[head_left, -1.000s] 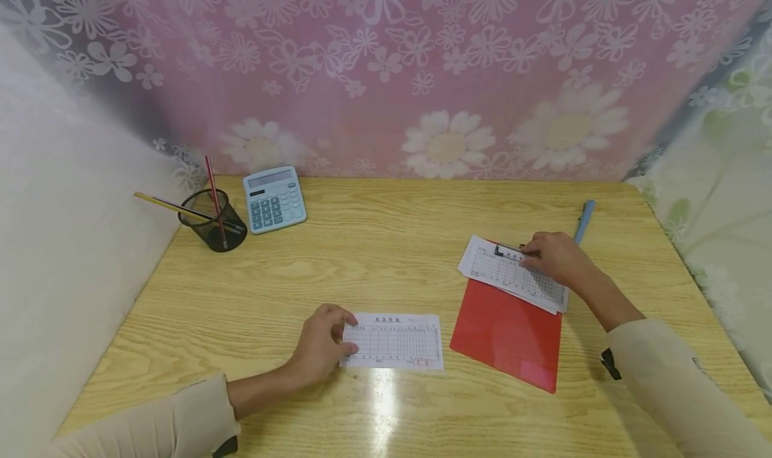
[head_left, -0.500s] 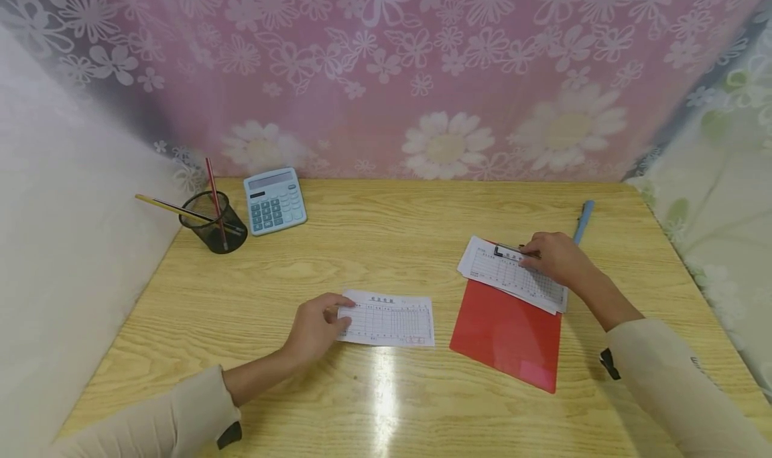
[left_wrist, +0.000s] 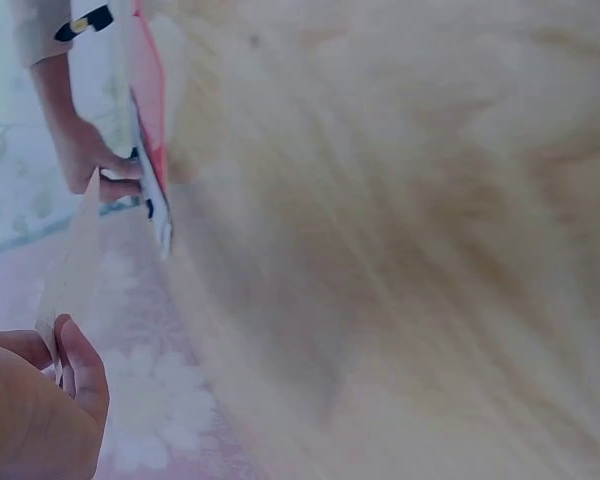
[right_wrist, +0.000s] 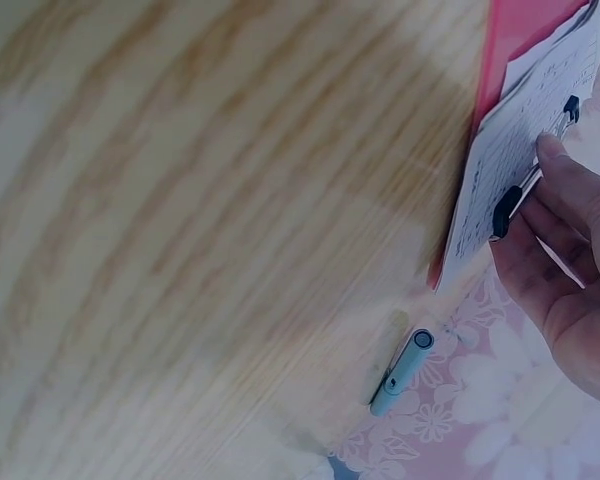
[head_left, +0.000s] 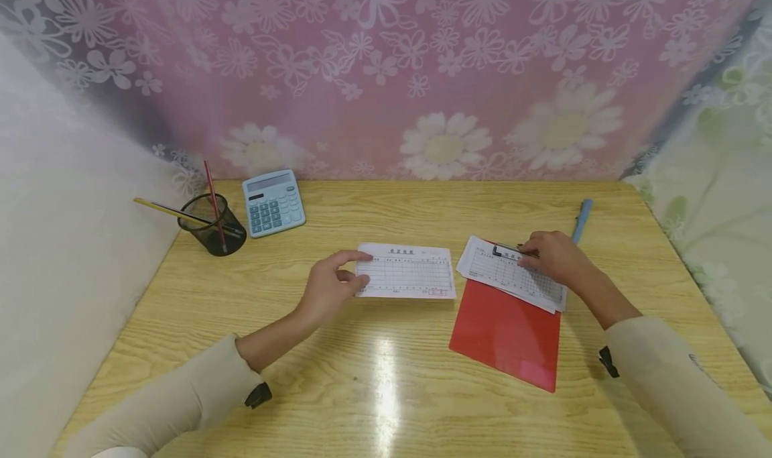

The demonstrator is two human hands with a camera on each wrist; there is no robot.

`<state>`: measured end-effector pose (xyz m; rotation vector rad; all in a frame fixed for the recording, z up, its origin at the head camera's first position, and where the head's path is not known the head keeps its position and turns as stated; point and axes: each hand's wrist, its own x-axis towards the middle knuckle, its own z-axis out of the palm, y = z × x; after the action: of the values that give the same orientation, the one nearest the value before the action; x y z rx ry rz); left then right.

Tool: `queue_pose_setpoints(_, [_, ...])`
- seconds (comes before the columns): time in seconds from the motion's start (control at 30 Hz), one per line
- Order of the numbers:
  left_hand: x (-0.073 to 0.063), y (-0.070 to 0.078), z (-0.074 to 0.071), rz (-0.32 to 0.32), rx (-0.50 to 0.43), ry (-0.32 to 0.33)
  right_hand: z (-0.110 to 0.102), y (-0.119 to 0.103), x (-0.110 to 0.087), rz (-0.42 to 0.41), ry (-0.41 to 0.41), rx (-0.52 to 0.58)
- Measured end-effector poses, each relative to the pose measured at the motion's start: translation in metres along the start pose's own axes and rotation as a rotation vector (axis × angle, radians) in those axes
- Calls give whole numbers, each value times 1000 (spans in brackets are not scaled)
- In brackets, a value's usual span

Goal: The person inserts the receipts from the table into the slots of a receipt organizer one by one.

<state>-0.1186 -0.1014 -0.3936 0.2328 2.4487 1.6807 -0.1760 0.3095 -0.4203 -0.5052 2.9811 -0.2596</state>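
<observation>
My left hand pinches a printed receipt slip by its left edge, thumb below and fingers above; the left wrist view shows the slip raised off the table. A red clipboard lies at the right, with a stack of similar slips under its metal clip. My right hand grips that clip at the top of the board, thumb on the near side in the right wrist view. The held slip's right end is close to the stack's left edge.
A blue pen lies behind the clipboard on the wooden table. At the back left stand a black mesh pen cup with pencils and a light blue calculator. A flowered pink curtain hangs behind.
My left hand has lifted the slip from the table and carried it away from me and rightward, toward the clipboard. My right hand has stayed at the clip.
</observation>
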Motion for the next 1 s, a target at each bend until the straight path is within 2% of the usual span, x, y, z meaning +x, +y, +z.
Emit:
queue_pose_setpoints(0.13, [12, 12, 14, 34, -31, -28, 0, -1, 0, 8, -5, -2])
queue_pose_setpoints(0.3, [31, 14, 42, 37, -4, -140, 0, 1, 1, 18, -3, 4])
queue_pose_setpoints(0.43, [48, 14, 68, 1, 3, -228, 0, 2, 2, 17, -3, 9])
queue_pose_setpoints(0.57, [63, 18, 93, -45, 22, -285, 1, 2, 2, 17, -10, 14])
queue_pose_setpoints(0.73, [77, 20, 122, -67, 107, -310, 1, 1, 1, 22, -3, 20])
queue_pose_setpoints(0.9, [85, 16, 145, -40, 218, -316, 0, 0, 0, 13, 14, 21])
queue_pose_setpoints(1.0, [87, 17, 155, -24, 253, -314, 1, 2, 0, -1, 25, 22])
